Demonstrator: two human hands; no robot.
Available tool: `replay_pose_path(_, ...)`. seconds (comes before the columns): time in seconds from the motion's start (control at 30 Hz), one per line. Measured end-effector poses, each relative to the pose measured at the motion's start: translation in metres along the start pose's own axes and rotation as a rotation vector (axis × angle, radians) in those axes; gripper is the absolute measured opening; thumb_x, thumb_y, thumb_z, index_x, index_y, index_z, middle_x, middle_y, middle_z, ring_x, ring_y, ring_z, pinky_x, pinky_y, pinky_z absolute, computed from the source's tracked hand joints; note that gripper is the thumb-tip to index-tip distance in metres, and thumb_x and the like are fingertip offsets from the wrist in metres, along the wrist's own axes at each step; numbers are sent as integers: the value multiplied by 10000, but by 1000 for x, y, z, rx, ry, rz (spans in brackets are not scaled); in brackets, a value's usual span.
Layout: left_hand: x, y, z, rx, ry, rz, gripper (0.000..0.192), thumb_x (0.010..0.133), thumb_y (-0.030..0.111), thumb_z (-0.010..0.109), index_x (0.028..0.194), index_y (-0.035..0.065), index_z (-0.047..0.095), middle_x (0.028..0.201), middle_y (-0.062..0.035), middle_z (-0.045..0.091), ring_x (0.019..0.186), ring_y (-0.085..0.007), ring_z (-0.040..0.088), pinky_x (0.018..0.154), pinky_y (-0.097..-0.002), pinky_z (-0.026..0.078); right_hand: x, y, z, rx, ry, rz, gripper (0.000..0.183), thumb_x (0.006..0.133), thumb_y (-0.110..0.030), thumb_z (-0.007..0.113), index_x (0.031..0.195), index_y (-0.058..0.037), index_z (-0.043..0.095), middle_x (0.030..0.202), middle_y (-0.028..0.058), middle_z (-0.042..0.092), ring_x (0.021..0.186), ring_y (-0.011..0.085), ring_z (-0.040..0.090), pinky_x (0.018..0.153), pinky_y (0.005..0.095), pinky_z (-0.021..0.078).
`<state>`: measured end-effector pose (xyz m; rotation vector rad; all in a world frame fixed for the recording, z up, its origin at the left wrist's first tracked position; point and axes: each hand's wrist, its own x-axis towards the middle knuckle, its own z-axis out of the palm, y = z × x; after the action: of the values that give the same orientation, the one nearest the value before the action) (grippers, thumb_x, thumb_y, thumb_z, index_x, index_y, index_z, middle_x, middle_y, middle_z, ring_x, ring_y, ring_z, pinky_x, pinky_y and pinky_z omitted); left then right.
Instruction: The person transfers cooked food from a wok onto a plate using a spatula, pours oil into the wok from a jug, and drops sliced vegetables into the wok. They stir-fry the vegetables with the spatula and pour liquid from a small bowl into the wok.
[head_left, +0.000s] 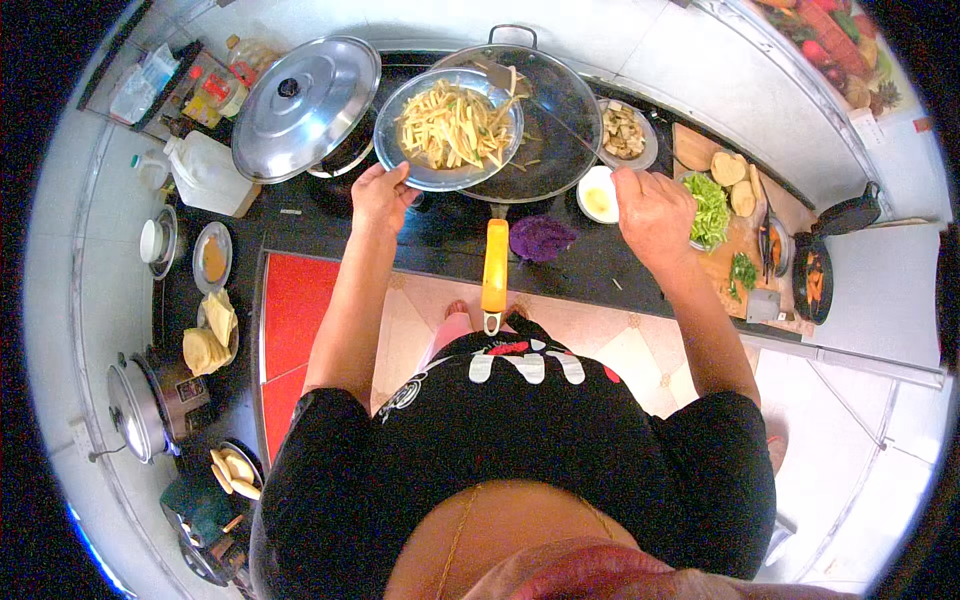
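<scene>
My left hand (381, 191) grips the near left rim of a plate of cooked shredded food (456, 124), held above the left part of a wok (555, 127). In my right hand (654, 217) is the end of a metal spatula (508, 81); its thin handle slants across the wok and its head is by the plate's right rim, with some shreds on it. Little food shows in the wok. Its yellow handle (495, 266) points towards me. Just left of my right hand, a white bowl (598, 195) holds a little yellowish stuff.
A large metal lid (306, 109) rests over the left burner. A purple cloth (541, 238) lies near the wok handle. To the right are a plate of cubed food (625, 135), shredded green vegetable (706, 211) and a wooden cutting board (724, 270). A plastic jug (210, 174) stands left.
</scene>
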<state>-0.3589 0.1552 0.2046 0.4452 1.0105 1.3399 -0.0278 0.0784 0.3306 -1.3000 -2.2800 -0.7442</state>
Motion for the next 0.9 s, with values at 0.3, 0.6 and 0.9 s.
replay_pose_path(0.3, -6, 0, 10, -41, 18, 8, 90, 837, -36, 537, 915, -18, 578, 855, -118, 636, 730, -205, 646, 643, -340, 560, -17, -22, 2, -47, -66, 98, 109, 700, -137, 569, 688, -118, 463, 531, 21, 465, 463, 176, 523, 406, 321, 415)
replay_pose_path(0.6, -17, 5, -14, -43, 58, 31, 108, 837, -42, 532, 931, -21, 580, 872, -115, 636, 735, -213, 645, 656, -349, 561, -9, -63, 2, -10, -35, 129, 71, 716, -138, 548, 703, -114, 483, 519, 16, 471, 463, 179, 530, 402, 323, 418)
replay_pose_path(0.9, -23, 12, -29, -16, 74, 45, 137, 832, -36, 538, 959, -17, 585, 878, -106, 638, 727, -205, 644, 638, -336, 554, -10, -62, -8, -19, -36, 240, 101, 763, -150, 555, 694, -111, 494, 539, 43, 512, 460, 214, 547, 411, 339, 428)
